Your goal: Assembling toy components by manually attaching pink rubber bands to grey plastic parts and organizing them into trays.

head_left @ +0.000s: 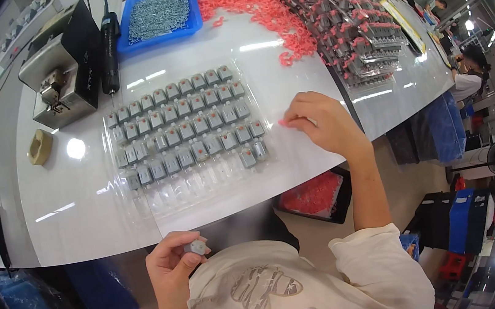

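Near the table's front edge, my left hand (171,266) is closed round a small grey motor (197,247), holding it close to my shirt. My right hand (325,121) hovers over the white table at the right, thumb and fingers pinching a small pink plastic piece (282,123). To the left of that hand lies a clear plastic tray (204,181) with rows of grey motors (183,108), several showing an orange-red dot on top. Its front pockets are partly bare. Loose pink plastic pieces (241,6) spread across the table's far side.
A blue tray (198,15) of screws stands at the back. Beside it are an electric screwdriver (108,54) and a black-and-metal machine (66,62). A tape roll (40,147) lies at left. Stacked trays of parts (345,19) fill the right; a black crate (346,195) sits below the table.
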